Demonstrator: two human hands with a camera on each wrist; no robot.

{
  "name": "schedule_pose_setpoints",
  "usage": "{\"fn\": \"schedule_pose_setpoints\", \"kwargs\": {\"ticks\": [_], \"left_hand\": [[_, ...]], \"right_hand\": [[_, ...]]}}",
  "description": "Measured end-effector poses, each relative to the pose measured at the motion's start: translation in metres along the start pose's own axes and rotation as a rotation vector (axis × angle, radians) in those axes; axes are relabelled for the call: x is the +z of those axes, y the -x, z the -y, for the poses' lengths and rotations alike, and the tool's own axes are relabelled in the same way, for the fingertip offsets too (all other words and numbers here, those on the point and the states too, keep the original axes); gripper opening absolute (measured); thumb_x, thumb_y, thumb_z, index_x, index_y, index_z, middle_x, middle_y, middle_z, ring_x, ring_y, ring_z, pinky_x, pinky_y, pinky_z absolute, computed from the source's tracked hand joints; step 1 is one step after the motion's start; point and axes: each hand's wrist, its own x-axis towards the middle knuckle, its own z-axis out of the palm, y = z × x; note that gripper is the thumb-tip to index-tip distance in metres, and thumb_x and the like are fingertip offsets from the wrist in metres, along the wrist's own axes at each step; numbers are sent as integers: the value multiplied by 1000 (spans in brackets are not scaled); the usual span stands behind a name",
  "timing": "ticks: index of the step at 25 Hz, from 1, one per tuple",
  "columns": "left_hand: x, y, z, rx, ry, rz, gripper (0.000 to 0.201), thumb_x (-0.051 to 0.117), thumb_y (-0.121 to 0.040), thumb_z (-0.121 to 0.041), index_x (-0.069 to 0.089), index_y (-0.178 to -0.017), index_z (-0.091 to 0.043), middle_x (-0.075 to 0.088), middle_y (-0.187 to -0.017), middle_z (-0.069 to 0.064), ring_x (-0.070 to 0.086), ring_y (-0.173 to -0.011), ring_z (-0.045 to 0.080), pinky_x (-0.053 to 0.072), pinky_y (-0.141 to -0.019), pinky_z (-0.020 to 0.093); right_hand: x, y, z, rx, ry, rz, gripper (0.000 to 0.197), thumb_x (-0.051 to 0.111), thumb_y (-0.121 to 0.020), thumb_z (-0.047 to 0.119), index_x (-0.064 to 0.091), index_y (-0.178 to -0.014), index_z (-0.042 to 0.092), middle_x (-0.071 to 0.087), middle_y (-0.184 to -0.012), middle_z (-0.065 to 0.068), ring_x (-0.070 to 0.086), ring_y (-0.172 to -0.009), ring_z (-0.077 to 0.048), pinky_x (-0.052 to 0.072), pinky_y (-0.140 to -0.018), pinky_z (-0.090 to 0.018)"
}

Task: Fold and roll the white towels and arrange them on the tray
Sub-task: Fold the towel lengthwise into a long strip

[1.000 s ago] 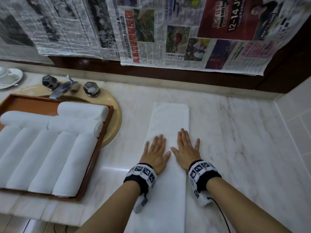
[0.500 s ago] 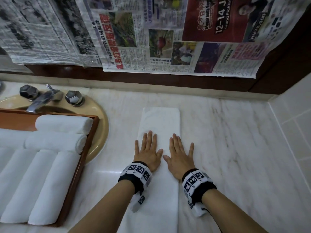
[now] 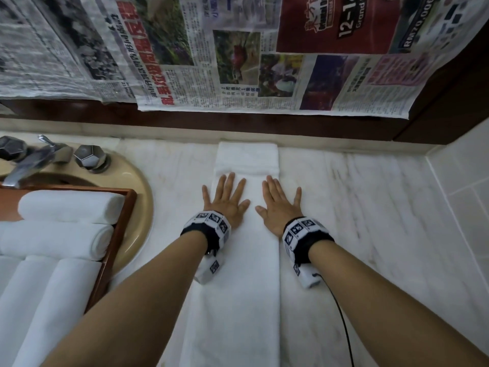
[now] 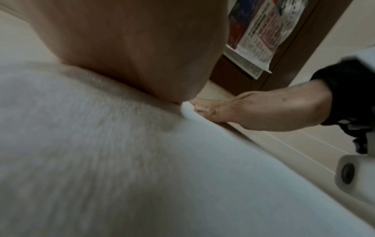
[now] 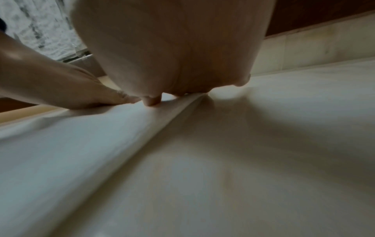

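Both of my hands lie flat with fingers straight, left hand (image 3: 227, 198) and right hand (image 3: 278, 205) side by side and a little apart, palms pressing the long white terry towel folded into a narrow strip (image 3: 239, 300). It lies on the pale veined marble worktop (image 3: 370, 221), running from the near edge away to the low ledge under the wall. I judge this to be the smoothing step: the fold is done, the rolling not yet begun.

For the next move I would need to take hold of one short end and curl it over tightly, keeping both long edges in line so the roll comes out even (the strip's right edge shows as a clean raised ridge in the right wrist view).

To my left the rectangular brown wooden tray (image 3: 124, 215) sits over the round beige basin (image 3: 143, 207), below the chrome tap with faceted knobs (image 3: 39, 160). It already carries several rolled white towels (image 3: 71, 206); two lie crosswise at the back, others lengthwise in front. Whether a gap is left I cannot tell, since the tray runs out of view.

Bare marble lies to the right of the strip as far as the tiled side wall (image 3: 465, 181), so the room for moving is there.
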Motion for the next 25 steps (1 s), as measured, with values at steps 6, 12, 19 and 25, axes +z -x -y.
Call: {"fn": "schedule_pose_setpoints", "kwargs": {"ticks": [6, 12, 19, 25], "left_hand": [[-48, 8, 2, 61, -27, -26, 59, 24, -105, -33, -9, -154, -31, -21, -160, -3, -15, -148, 17, -10, -116, 58], [40, 112, 46, -39, 65, -14, 58, 12, -103, -46, -19, -151, -34, -33, -155, -6, -28, -143, 16, -12, -117, 54], [103, 188, 16, 180, 36, -25, 57, 11, -103, -47, -20, -150, -36, -36, -153, -8, -31, -143, 19, -15, -117, 51], [109, 229, 34, -32, 158, -76, 60, 10, -103, -45, -20, -151, -25, -31, -156, -4, -29, -143, 20, -13, -115, 55]], "right_hand": [[-19, 13, 12, -49, -68, -4, 66, 19, -103, 44, -13, -153, 14, -24, -158, 3, -19, -146, -11, -13, -113, -60], [46, 94, -17, 137, -137, 25, 66, 14, -102, 47, -19, -151, 16, -35, -152, 6, -26, -143, -12, -7, -113, -64], [103, 181, 41, -42, -109, 24, 66, 17, -103, 45, -21, -150, 18, -38, -150, 8, -28, -142, -12, -11, -113, -62], [114, 225, 44, 153, -211, -11, 67, 16, -103, 44, -23, -149, 15, -39, -149, 5, -29, -143, -15, -12, -112, -63]]}}
